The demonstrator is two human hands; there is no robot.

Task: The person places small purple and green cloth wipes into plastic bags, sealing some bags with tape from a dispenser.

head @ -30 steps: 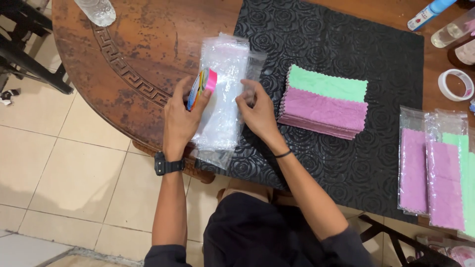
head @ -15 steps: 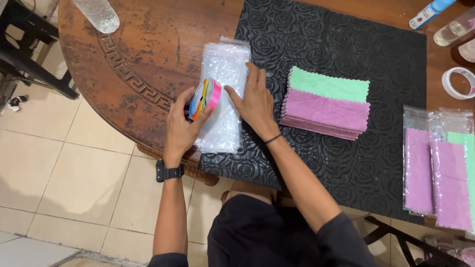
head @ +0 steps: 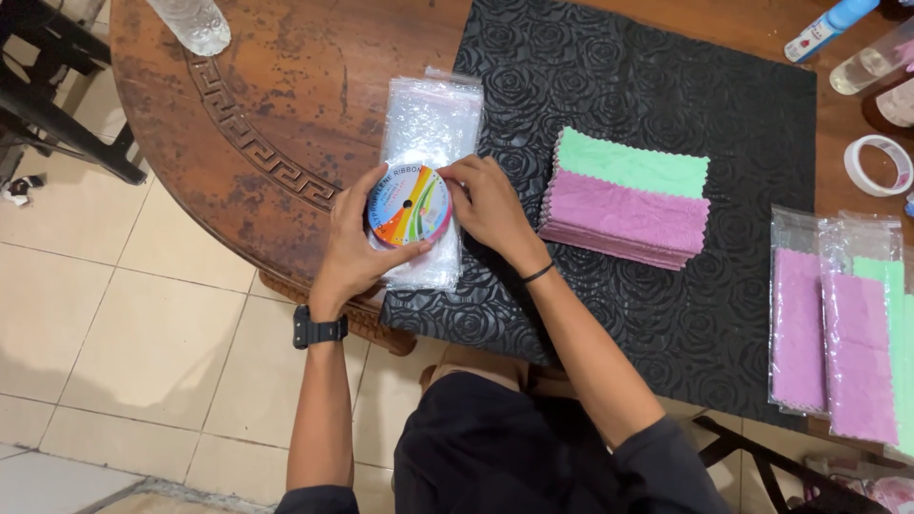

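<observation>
A ribbon spool [head: 409, 205], its face striped in rainbow colours, is held flat over a stack of clear bags [head: 430, 143] at the edge of a round wooden table [head: 276, 114]; it is cupped from below by the left hand [head: 350, 249] and pinched at its right rim by the fingertips of the right hand [head: 487, 202]. On the black embossed mat [head: 647, 86] beside it, a pile of pink cloths topped by a green one [head: 626, 195] is seen. Further right, bagged cloths [head: 838, 324], pink and green, are laid side by side. A tape roll [head: 878, 165] and bottles [head: 862, 67] are set near the far edge, a plastic bottle [head: 195, 21] at the other. Beige floor tiles [head: 124, 314] are seen below.
</observation>
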